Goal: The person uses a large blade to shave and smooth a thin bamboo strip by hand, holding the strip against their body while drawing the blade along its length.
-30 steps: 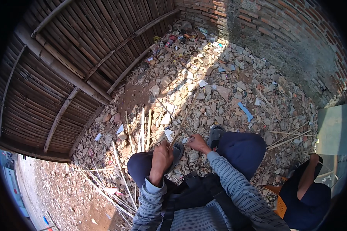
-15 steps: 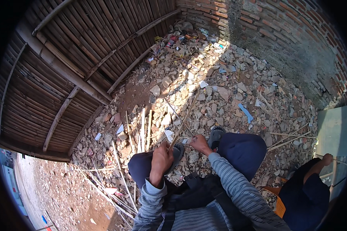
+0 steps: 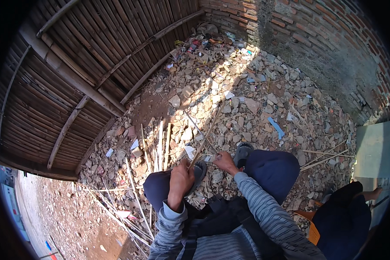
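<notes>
My left hand (image 3: 180, 181) is closed around the near end of a bamboo strip (image 3: 209, 134), which slants away up and to the right over the rubble. To its right, by my shoe, my right hand (image 3: 225, 162) is also closed, fingers curled in. A thin greyish length (image 3: 194, 123) runs from near the right fingertips toward the far left, crossing behind the strip. Whether it is a blade or a stick, and whether my right hand holds it, I cannot tell. My knees in dark trousers are bent on either side.
Several pale bamboo strips (image 3: 160, 145) lie left of my knee, with more (image 3: 121, 221) at lower left. Broken stone and litter cover the ground. A woven bamboo wall (image 3: 95, 52) stands left, a brick wall (image 3: 325, 47) right. Another person (image 3: 344, 221) sits near an orange plastic crate (image 3: 313, 232).
My hands and the bamboo strip have hardly moved. At the right edge, the other person's arm has shifted lower and the stick near that hand has changed position.
</notes>
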A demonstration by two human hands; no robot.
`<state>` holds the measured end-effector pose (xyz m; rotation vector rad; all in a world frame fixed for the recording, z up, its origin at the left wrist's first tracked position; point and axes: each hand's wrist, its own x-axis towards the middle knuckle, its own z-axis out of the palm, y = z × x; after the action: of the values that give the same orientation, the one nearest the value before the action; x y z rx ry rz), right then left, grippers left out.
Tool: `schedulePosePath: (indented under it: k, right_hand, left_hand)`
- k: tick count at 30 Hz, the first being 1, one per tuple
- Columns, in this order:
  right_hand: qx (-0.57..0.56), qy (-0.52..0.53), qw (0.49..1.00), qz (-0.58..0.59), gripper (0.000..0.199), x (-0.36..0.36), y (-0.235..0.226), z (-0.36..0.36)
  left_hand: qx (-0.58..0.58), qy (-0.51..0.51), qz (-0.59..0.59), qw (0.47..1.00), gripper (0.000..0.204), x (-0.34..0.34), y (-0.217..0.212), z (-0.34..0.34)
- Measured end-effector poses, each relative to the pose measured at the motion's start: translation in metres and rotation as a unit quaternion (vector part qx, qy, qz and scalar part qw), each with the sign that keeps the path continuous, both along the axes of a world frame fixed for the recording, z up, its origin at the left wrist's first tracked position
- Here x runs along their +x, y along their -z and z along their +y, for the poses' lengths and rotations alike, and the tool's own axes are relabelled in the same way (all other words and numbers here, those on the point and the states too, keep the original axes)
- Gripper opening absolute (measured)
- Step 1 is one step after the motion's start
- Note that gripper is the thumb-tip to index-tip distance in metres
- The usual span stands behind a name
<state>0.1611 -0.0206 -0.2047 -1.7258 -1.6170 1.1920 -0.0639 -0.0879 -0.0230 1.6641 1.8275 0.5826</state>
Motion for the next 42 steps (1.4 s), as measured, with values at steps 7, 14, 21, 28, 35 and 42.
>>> schedulePosePath:
  k: [7,14,21,28,35,42]
  right_hand:
    - [0.028,-0.134,0.990,0.036,0.028,-0.011,-0.007,-0.011]
    - [-0.046,-0.061,0.997,0.015,0.026,0.000,-0.003,0.004]
    - [-0.003,-0.047,0.998,0.029,0.025,-0.009,0.001,-0.004]
    - [0.015,-0.030,0.999,-0.011,0.025,0.008,0.021,0.006]
    - [0.011,0.003,1.000,-0.005,0.027,-0.003,-0.031,-0.004]
    - [0.051,-0.167,0.985,0.015,0.037,-0.025,-0.117,-0.023]
  left_hand:
    - [0.008,-0.006,0.015,1.000,0.013,0.001,0.004,0.001]
    - [0.026,0.020,0.009,0.999,0.015,0.002,0.006,-0.002]
    - [0.013,0.008,0.008,1.000,0.016,-0.001,0.006,-0.002]
    - [0.003,0.011,-0.024,1.000,0.016,-0.001,-0.012,-0.009]
    - [0.060,0.013,0.042,0.997,0.013,-0.011,-0.058,-0.030]
    - [0.065,-0.003,0.031,0.997,0.017,-0.021,-0.090,-0.052]
